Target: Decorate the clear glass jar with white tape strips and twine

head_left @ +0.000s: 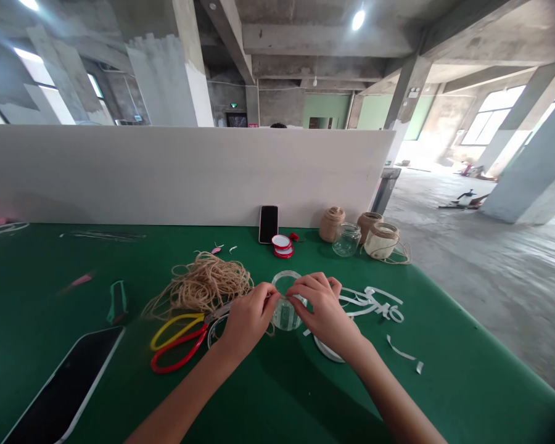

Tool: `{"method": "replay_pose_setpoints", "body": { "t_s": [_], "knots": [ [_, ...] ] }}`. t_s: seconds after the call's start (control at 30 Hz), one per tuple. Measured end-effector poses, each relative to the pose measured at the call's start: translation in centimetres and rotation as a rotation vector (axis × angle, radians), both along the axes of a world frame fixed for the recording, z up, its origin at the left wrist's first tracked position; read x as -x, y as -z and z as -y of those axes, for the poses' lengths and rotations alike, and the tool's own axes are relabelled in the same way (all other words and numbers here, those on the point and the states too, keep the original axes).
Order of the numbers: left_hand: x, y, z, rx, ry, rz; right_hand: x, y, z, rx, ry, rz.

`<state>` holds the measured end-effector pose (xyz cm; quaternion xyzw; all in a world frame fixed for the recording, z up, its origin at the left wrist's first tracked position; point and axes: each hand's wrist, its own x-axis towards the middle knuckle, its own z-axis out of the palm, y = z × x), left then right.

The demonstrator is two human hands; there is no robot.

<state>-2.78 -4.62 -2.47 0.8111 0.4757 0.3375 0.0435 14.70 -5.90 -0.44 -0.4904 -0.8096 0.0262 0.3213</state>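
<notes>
A clear glass jar stands on the green table between my hands, with pale strips visible on its side. Above its near rim, my left hand pinches a thin strand of jute twine, largely covered by the fingers. My right hand is closed in a pinch on the same strand, fingertips almost meeting the left ones. Left of the jar lies a loose heap of jute twine. Scissors with one yellow and one red handle rest by my left wrist, their blades partly hidden.
White tape strips and a partly covered white ring lie at right. Behind stand a bare jar, a twine-wrapped jar and others. Red-rimmed lids, a phone and a larger phone are also there.
</notes>
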Motion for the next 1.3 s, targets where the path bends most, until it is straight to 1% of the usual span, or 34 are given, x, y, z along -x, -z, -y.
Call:
{"method": "replay_pose_setpoints", "body": {
  "t_s": [0.2, 0.3, 0.47, 0.57, 0.7, 0.87, 1.13, 1.3],
  "knots": [
    [0.2, 0.1, -0.1, 0.0, 0.014, -0.002, -0.4, 0.4, -0.6, -0.041, -0.088, 0.036],
    [0.7, 0.3, -0.5, -0.044, 0.038, -0.029, -0.5, 0.3, -0.6, -0.052, -0.119, 0.062],
    [2.0, 0.4, -1.8, -0.158, 0.188, -0.187, -0.5, 0.2, -0.4, -0.093, -0.126, 0.09],
    [2.5, 0.3, -2.5, -0.19, 0.237, -0.22, -0.5, 0.4, -0.4, -0.097, -0.13, 0.089],
    [2.5, 0.1, -2.8, -0.18, 0.259, -0.202, -0.6, 0.5, -0.5, -0.08, -0.14, 0.076],
    [2.2, 0.1, -2.7, -0.179, 0.288, -0.214, -1.0, 0.5, -0.5, -0.058, -0.144, 0.067],
    [1.4, 0.2, -2.7, -0.083, 0.33, -0.119, -1.8, 0.0, -0.6, 0.023, -0.146, 0.02],
    [1.3, 0.0, -2.7, -0.068, 0.344, -0.123, -1.3, -0.2, -0.3, 0.003, -0.112, 0.014]
  ]
}}
